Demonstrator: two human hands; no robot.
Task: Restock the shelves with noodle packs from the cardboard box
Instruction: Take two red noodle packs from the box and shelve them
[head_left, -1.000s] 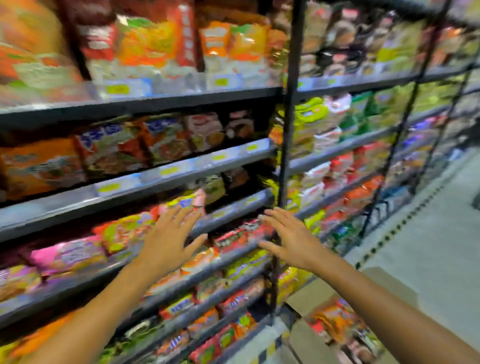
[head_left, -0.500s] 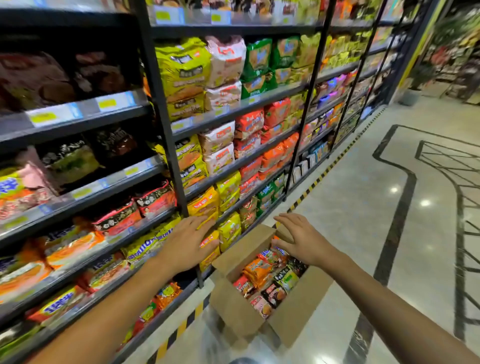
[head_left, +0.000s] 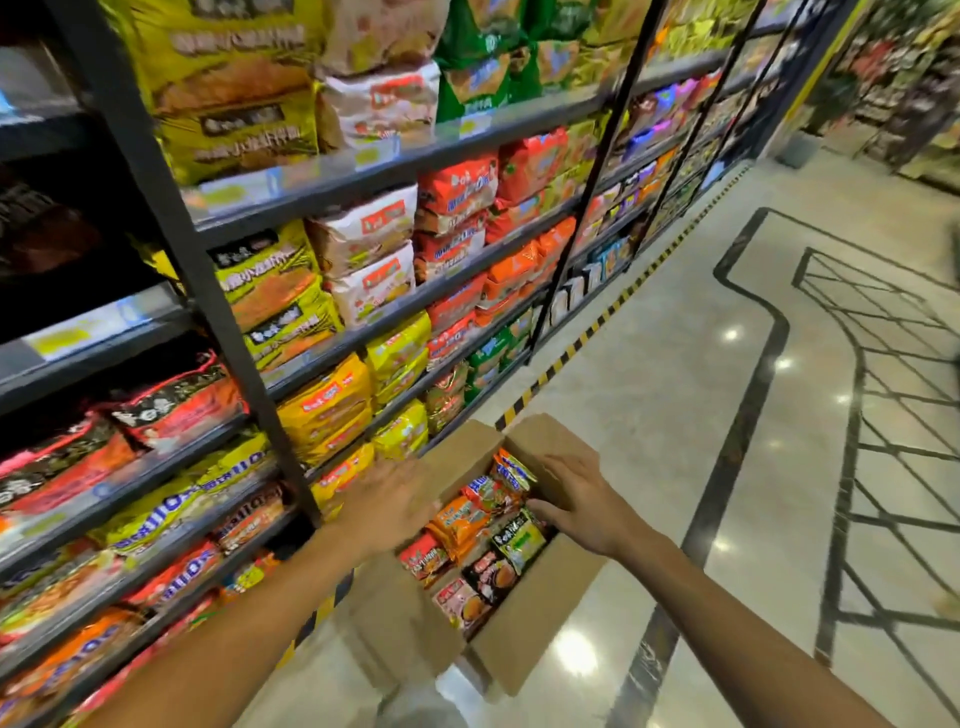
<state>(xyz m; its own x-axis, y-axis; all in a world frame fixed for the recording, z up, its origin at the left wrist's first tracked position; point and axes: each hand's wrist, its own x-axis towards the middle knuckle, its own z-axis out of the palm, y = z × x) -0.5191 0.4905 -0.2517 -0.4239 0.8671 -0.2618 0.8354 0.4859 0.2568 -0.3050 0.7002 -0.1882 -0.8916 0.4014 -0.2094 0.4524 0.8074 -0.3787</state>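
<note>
Cardboard box on floor beside shelves, flaps open, packs standing crammed on edge inside. Right hand over far end, fingers loosely spread, tips curling toward green pack just under them; nothing held. Left hand blurred, over near-shelf flap, fingers look fairly straight; grip cannot tell.

Risks, judged: packs tight, so pulling one may drag neighbours out onto floor. Left palm pressing flap could tip or slide box. Glossy wrappers slip from shallow pinch.
</note>
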